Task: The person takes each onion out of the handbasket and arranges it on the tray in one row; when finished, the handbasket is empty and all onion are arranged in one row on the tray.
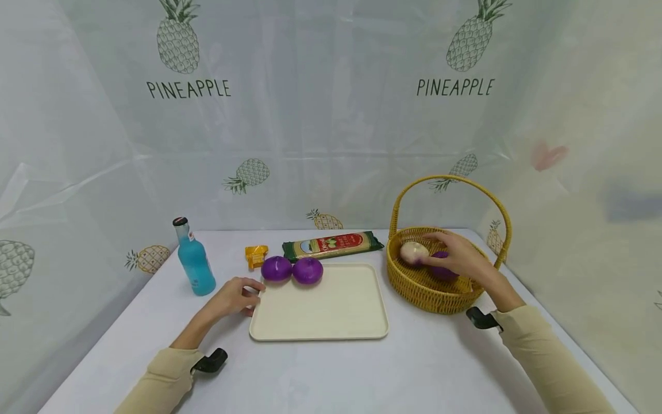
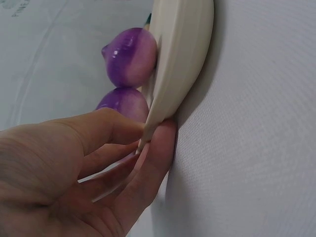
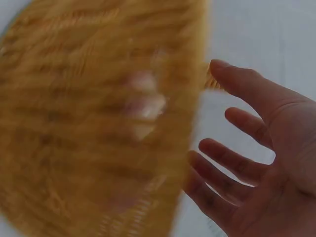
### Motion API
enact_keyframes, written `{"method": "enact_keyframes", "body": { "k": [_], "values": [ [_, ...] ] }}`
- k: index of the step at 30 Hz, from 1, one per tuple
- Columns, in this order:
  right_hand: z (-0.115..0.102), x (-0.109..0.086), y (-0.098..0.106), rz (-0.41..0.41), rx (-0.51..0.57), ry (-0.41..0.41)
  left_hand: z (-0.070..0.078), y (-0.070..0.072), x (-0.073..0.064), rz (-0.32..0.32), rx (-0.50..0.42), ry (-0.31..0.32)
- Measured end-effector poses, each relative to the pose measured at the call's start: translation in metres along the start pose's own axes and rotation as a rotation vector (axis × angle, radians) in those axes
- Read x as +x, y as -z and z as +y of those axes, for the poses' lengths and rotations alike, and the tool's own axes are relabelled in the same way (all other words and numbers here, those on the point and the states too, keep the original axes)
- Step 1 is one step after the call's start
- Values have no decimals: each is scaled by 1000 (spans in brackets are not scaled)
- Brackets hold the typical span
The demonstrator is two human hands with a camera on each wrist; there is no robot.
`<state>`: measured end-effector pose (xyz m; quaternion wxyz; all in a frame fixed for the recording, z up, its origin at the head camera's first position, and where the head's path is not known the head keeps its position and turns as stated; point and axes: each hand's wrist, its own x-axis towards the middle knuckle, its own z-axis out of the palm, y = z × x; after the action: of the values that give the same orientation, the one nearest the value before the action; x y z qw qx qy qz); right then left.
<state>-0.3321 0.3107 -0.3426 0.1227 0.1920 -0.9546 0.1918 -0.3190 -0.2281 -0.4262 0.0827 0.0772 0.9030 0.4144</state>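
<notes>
My left hand (image 1: 235,298) pinches the left edge of a cream rectangular tray (image 1: 320,310), thumb above the rim and fingers beneath it in the left wrist view. Two shiny purple round vegetables (image 1: 276,269), paler on one side, sit side by side at the tray's back left corner. Over the wicker basket (image 1: 419,294) is my right hand (image 1: 460,256), fingers spread and close by a white-topped vegetable (image 1: 414,253). A purple vegetable (image 1: 443,269) lies beneath that hand, partly covered. In the right wrist view the basket is blurred and the fingers look loose, gripping nothing.
A blue bottle (image 1: 196,267) with a dark cap stands at the left. Behind the tray lie a small orange packet (image 1: 256,256) and a long green-and-red package (image 1: 333,245). The basket's tall handle (image 1: 449,177) arches up behind my right hand. A pineapple-print sheet (image 1: 331,126) hangs at the back.
</notes>
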Motion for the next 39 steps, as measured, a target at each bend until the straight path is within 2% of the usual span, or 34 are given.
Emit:
{"method": "enact_keyframes", "body": {
  "k": [6, 15, 20, 24, 39],
  "values": [
    [21, -12, -1, -4, -28, -43, 0, -1, 0, 6, 2, 10],
    [36, -13, -12, 0, -48, -34, -3, -2, 3, 9, 11, 16],
    [40, -14, -16, -45, -21, -81, -1, -2, 2, 11, 15, 12],
    [41, -14, -17, -48, -35, -98, 1, -1, 0, 9, 13, 13],
    [40, -15, -18, -37, -83, -56, 3, -1, -2, 18, 20, 31]
  ]
}}
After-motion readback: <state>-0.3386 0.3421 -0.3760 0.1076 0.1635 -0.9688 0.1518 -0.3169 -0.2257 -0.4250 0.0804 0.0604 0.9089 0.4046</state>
